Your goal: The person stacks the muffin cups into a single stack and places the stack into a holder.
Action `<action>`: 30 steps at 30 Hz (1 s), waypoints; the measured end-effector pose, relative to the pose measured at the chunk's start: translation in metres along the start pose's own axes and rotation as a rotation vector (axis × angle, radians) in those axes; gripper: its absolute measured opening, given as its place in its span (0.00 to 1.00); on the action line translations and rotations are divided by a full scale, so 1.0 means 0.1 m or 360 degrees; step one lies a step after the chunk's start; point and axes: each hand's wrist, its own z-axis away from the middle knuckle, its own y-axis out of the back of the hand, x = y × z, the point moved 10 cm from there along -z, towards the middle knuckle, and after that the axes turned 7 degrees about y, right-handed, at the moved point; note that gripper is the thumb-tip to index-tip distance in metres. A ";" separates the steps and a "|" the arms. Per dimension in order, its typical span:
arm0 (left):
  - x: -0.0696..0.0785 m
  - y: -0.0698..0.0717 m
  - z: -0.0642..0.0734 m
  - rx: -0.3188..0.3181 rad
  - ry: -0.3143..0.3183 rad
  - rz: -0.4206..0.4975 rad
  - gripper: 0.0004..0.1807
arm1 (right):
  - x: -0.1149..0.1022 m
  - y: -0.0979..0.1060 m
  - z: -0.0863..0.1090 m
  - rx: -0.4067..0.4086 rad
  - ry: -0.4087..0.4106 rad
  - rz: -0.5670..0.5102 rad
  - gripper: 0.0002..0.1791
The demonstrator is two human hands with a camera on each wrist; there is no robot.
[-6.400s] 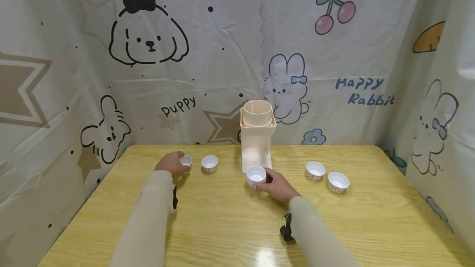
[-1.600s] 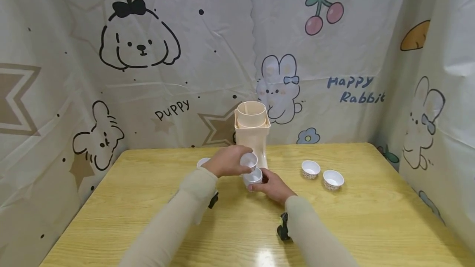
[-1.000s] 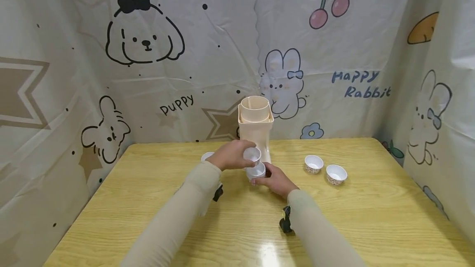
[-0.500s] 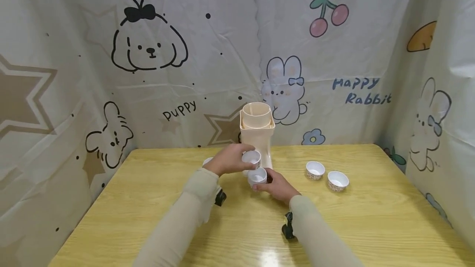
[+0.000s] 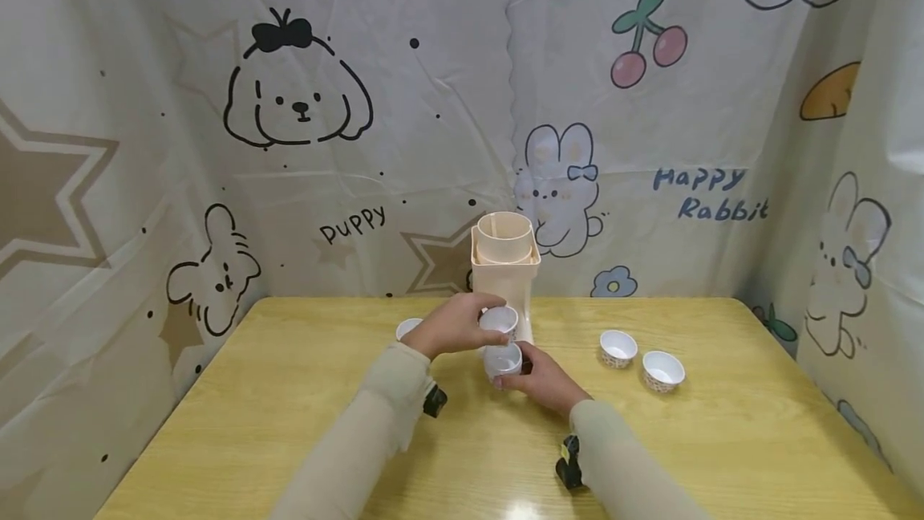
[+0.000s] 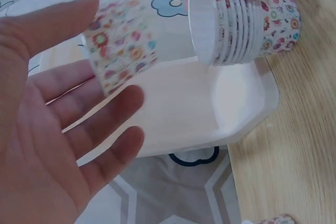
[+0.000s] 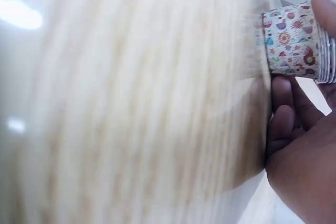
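The left hand [image 5: 458, 326] is holding 1 loose cup [image 5: 500, 321] above the stack [image 5: 502, 363], its base facing the stack's open mouth. The left fingers [image 6: 123, 107] are grasping the loose cup from the side, the thumb lying opposite. The right hand [image 5: 550, 382] is steadying the stack just in front of the holder [image 5: 504, 241], its fingers [image 7: 283, 90] grasping the stack's side. Both grips are probably keeping to the sides so that base and mouth are meeting nothing in between, while the right hand is keeping the stack from tipping.

On the surface [image 5: 289, 432], 1 left cup [image 5: 408, 328] is standing partly behind the left hand, and a far cup [image 5: 618, 348] and a near cup [image 5: 663, 372] are sitting to the right, mouths up, presumably for easy picking.

In the head view the loose cup and stack are overlapping; the left wrist view is revealing a gap between them and several nested rims. The right wrist view is showing the stack's printed lower wall, but not the left hand. Only the head view is taking in the holder's round tube.
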 end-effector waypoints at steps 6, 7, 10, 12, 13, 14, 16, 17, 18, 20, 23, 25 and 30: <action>0.02 0.00 0.02 0.0034 -0.0007 0.0055 0.23 | 0.07 0.02 0.06 0.0129 -0.0046 0.0118 0.34; 0.03 -0.01 0.01 0.0038 -0.0007 0.0053 0.23 | 0.08 0.03 0.07 0.0146 -0.0054 0.0132 0.34; 0.03 -0.03 -0.01 0.0018 -0.0006 0.0027 0.26 | 0.09 0.05 0.05 0.0178 -0.0066 0.0139 0.35; 0.03 -0.04 -0.03 0.0009 -0.0001 0.0005 0.28 | 0.08 0.08 0.02 0.0177 -0.0073 0.0133 0.34; 0.02 -0.04 -0.05 0.0006 0.0002 0.0002 0.29 | 0.07 0.09 0.00 0.0165 -0.0075 0.0129 0.34; 0.01 -0.04 -0.07 0.0008 0.0013 -0.0006 0.29 | 0.06 0.09 -0.02 0.0149 -0.0078 0.0123 0.34; -0.02 -0.02 -0.08 0.0021 0.0038 -0.0024 0.31 | 0.03 0.09 -0.06 0.0114 -0.0071 0.0120 0.33; -0.03 -0.01 -0.07 0.0023 0.0047 -0.0031 0.31 | 0.01 0.08 -0.07 0.0101 -0.0066 0.0122 0.33; -0.04 0.00 -0.07 0.0022 0.0060 -0.0035 0.31 | -0.01 0.07 -0.08 0.0090 -0.0061 0.0109 0.33; -0.05 0.01 -0.06 0.0024 0.0078 -0.0064 0.31 | -0.04 0.07 -0.08 0.0080 -0.0048 0.0082 0.32; -0.06 -0.03 -0.04 0.0010 0.0095 -0.0094 0.31 | -0.04 0.06 -0.07 0.0073 -0.0045 0.0006 0.33; -0.07 -0.08 -0.02 0.0000 0.0105 -0.0108 0.31 | -0.02 0.05 -0.05 0.0065 -0.0056 -0.0034 0.33; -0.08 -0.19 0.01 -0.0021 0.0122 -0.0097 0.31 | 0.04 0.04 -0.03 0.0053 -0.0063 -0.0089 0.34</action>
